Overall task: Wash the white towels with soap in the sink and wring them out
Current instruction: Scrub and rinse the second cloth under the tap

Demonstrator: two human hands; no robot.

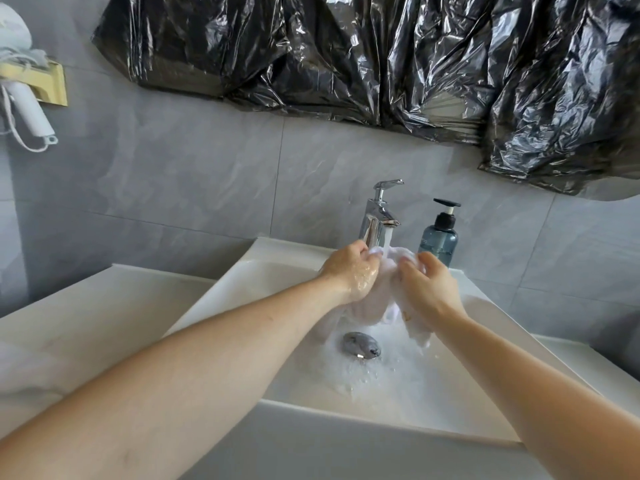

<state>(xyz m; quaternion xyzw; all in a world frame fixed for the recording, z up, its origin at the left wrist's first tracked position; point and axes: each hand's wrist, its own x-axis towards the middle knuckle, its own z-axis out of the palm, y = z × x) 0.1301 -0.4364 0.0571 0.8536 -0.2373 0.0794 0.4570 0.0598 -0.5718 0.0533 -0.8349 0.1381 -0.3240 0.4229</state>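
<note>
Forearms: two bare arms reach in from the bottom edge, nearest the viewer, meeting over the basin.
L hand (349, 271): wet and glossy, fingers curled round the top left of the white towel (367, 306), gripping it.
R hand (427, 282): fingers curled, pinching the towel's top right; hands close together w/ bunched cloth between them.
Towel: held up under the faucet (379, 216), top in the running water stream (388, 239), lower folds hanging down toward the drain; small yellowish mark near the R wrist.
Sink (277, 386): white rectangular basin, foamy water pooled around the chrome drain stopper (362, 344) in the middle.
Faucet: chrome single-lever, at back of basin, water on.
Soap: blue-grey pump bottle (439, 237) w/ black pump, just right of the faucet on the back ledge.
Wall: grey tiles; crinkled black plastic sheeting (381, 57) stretched across the top.
Far left: white hair dryer (20, 98) in a yellowish wall holder, cord looped below.
</note>
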